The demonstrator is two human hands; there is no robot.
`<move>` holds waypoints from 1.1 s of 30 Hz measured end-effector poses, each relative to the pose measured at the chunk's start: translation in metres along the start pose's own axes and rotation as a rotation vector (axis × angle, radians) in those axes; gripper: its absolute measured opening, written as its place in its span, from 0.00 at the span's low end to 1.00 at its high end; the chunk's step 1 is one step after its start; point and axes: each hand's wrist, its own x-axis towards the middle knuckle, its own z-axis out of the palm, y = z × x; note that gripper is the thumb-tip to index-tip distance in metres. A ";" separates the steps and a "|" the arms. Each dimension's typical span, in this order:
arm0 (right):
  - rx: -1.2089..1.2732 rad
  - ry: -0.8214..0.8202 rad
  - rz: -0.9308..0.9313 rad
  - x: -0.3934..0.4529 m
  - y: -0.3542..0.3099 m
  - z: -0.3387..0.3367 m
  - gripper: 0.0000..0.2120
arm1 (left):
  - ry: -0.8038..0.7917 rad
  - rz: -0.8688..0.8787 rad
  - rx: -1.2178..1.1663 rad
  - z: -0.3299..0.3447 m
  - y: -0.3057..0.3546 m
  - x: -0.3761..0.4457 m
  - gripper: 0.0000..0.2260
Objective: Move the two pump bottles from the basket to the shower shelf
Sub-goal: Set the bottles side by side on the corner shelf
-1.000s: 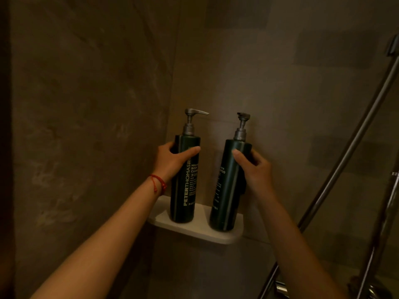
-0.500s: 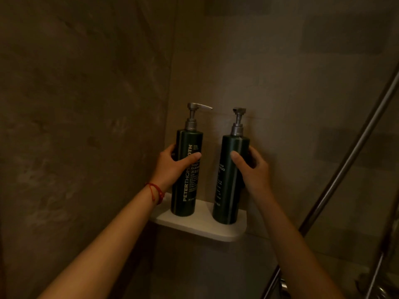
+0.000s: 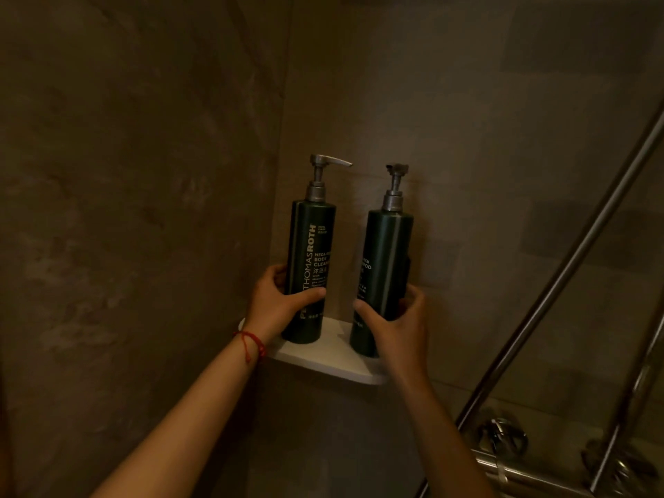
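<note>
The left hand (image 3: 278, 305) is wrapped around the lower body of the body cleanser bottle (image 3: 310, 267), thumb across its printed front and fingers behind. The right hand (image 3: 397, 323) grips the lower part of the shampoo bottle (image 3: 384, 278) the same way, thumb in front, fingers curled round the far side. A red string bracelet (image 3: 249, 345) circles the left wrist.

Both dark green pump bottles stand upright on the white corner shelf (image 3: 323, 357), the cleanser toward its left end against the wall corner, the shampoo toward its right end near the front edge, a clear gap between them. The cleanser's pump spout points right; the shampoo's pump head faces the camera. No basket is in view.

By my reading, the transfer is essentially done and only letting go remains. The bottles look like rigid plastic with a smooth, glossy skin, likely slick when wet, and tall enough to tip if nudged near the top. A low or mid-body wrap, as held now, gives the steadiest control; the pump necks are a poor handle.

To the right, a slanted metal shower rail (image 3: 560, 282) and chrome tap fittings (image 3: 503, 434) sit well apart from the shelf.
</note>
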 end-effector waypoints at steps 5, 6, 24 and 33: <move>0.082 -0.118 0.013 0.003 -0.001 -0.011 0.35 | -0.114 -0.054 -0.026 -0.009 0.001 0.004 0.29; 0.092 -0.145 0.022 0.004 -0.001 -0.013 0.34 | -0.134 -0.074 -0.035 -0.012 0.000 0.004 0.28; 0.102 -0.190 0.030 0.000 0.007 -0.019 0.30 | -0.166 -0.099 -0.012 -0.013 -0.009 0.001 0.28; 0.114 -0.210 0.010 -0.001 0.011 -0.019 0.28 | -0.167 -0.104 -0.026 -0.015 -0.012 0.003 0.26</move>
